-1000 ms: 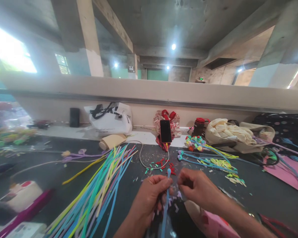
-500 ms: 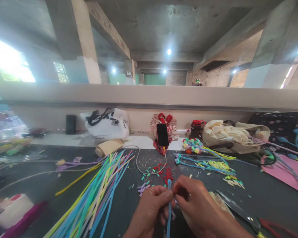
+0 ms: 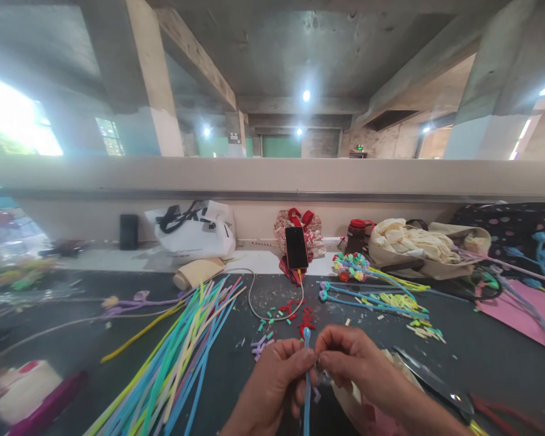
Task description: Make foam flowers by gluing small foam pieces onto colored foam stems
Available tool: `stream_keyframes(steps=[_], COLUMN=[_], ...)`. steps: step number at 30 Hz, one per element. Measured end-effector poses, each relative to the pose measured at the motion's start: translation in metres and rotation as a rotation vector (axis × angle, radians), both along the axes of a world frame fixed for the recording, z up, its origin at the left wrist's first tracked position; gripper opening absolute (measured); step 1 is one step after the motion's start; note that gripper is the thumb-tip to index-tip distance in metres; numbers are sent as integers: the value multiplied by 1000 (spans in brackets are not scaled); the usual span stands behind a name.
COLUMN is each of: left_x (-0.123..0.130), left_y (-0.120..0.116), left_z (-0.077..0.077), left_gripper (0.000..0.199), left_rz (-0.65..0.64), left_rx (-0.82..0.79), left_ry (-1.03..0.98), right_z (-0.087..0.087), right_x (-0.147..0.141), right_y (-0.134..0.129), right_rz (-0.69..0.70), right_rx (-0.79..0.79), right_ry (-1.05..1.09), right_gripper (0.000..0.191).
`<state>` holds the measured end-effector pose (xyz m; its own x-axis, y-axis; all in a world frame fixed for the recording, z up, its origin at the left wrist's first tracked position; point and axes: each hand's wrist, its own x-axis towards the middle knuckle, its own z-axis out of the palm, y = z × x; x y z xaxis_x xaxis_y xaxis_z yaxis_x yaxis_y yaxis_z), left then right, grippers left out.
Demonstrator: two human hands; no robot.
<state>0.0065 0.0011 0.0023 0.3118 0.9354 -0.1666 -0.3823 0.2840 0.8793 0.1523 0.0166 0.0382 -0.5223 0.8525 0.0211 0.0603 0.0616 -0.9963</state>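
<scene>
A blue pipe cleaner [image 3: 307,387] stands nearly upright in front of me, its top end bent into a small loop. My left hand [image 3: 281,372] pinches it between thumb and fingers just below that loop. Close against it on the right, my right hand [image 3: 349,357] has its thumb and index finger pressed together at the left thumb's tip; whatever they hold is too small to make out. Short red pieces [image 3: 306,318] and lilac pieces [image 3: 260,346] lie just beyond my hands.
Long coloured pipe cleaners [image 3: 177,357] fan out at left. Scissors [image 3: 429,378] lie right of my hands. Farther back are a phone [image 3: 296,248] on a cable, finished-looking flower stems [image 3: 367,301], a white bag [image 3: 193,233] and a cloth bag [image 3: 431,254]. A pink sheet [image 3: 522,312] lies far right.
Both hands keep their pinch at almost the same place. The right hand's fingers have shifted slightly against the left thumb; the view has moved a little.
</scene>
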Motion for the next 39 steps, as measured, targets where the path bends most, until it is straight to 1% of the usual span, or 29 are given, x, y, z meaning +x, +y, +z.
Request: stream_keyframes(steps=[4, 7, 11, 12, 14, 16, 18, 21, 25, 31, 33, 35, 37, 39], left_x=[0, 3, 5, 5, 5, 5, 4, 3, 2, 4, 6, 7, 8, 8], left_y=[-3, -6, -6, -5, -2, 0, 1, 2, 3, 2, 2, 1, 0, -3], left_z=[0, 2, 1, 0, -3, -7, -10, -14, -16, -13, -12, -10, -7, -4], left_gripper=[32, 34, 33, 32, 30, 27, 25, 25, 23, 23, 26, 29, 33, 32], left_rz=[-87, -118, -118, -124, -119, -81, -48, -23, -20, -55, -72, -57, 4, 78], left_rx=[-44, -89, -125, -138, -146, -134, -126, -141, -173, -154, -151, -150, -135, -109], left_ry=[-45, -52, -66, -83, -138, -183, -208, -212, -207, -232, -201, -112, 10, 124], right_z=[-2, -4, -5, -6, -7, -9, -11, -14, -20, -26, -25, -23, -20, -18], right_x=[6, 10, 11, 11, 11, 11, 11, 8, 3, 0, 1, 4, 10, 17], right_y=[3, 6, 8, 9, 11, 13, 14, 14, 13, 10, 11, 12, 16, 22], right_rz=[74, 122, 129, 118, 81, 33, -18, -71, -79, -147, -146, -116, -77, -55], right_rx=[-107, -107, -108, -111, -98, -53, -23, -1, 85, 143, 155, 160, 154, 148], right_ry=[13, 0, 29, 38, 39, 15, -2, 4, 29, -34, -52, -51, -49, -64], right_gripper=[9, 2, 2, 2, 10, 17, 19, 14, 3, 3, 3, 5, 6, 6])
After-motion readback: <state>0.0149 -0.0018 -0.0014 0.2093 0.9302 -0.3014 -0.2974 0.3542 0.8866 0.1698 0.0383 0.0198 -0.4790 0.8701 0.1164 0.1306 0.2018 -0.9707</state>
